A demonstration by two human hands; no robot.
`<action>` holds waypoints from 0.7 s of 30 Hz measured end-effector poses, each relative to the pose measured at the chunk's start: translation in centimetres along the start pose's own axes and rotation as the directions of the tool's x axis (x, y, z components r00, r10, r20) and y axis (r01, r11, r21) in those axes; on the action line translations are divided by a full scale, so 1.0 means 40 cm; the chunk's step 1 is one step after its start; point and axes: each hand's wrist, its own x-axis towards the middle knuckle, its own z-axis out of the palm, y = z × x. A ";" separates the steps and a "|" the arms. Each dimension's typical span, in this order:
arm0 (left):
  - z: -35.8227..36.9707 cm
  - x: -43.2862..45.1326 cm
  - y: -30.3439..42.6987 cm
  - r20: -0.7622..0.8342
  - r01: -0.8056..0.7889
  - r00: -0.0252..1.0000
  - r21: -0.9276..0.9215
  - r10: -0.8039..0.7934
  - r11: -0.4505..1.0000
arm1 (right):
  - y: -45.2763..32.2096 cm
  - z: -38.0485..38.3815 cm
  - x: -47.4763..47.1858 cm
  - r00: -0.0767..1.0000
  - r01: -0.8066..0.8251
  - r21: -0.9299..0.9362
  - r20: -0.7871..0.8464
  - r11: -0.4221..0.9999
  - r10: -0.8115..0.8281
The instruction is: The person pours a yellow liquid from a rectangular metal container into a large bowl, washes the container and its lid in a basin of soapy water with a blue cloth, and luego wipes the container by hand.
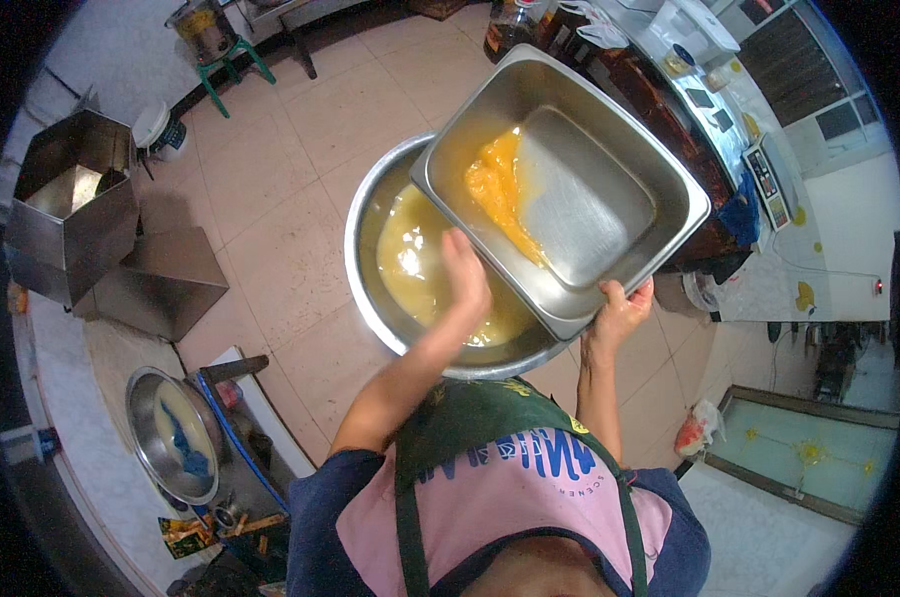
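Observation:
My right hand grips the near right rim of a rectangular stainless steel pan, which is tilted over a large round metal basin. Orange-yellow, glossy stuff lies along the pan's left inner side. In the basin is a yellowish liquid with shiny highlights. My left hand, slightly blurred, is over the basin beside the pan's lower left edge, with nothing seen in it; whether it touches the rim I cannot tell.
At the left stand square metal containers and a metal bowl with pale liquid and a blue thing. A green stool holds a pot at the back. On the right are a digital scale, a large bottle and a plastic bag.

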 end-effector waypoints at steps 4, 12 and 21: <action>-0.021 0.224 0.114 -0.108 -0.062 0.992 0.068 0.069 0.996 | -0.051 -0.053 -0.015 0.998 -0.048 -0.021 0.036 0.999 0.049; 0.006 0.096 0.088 -0.135 -0.326 0.916 0.296 0.377 0.898 | -0.036 -0.034 -0.051 0.992 -0.128 0.101 -0.003 0.987 0.129; 0.018 -0.082 0.157 0.769 -0.883 0.434 0.467 -0.469 -0.050 | -0.029 -0.056 -0.056 0.997 -0.019 -0.056 0.068 0.998 0.022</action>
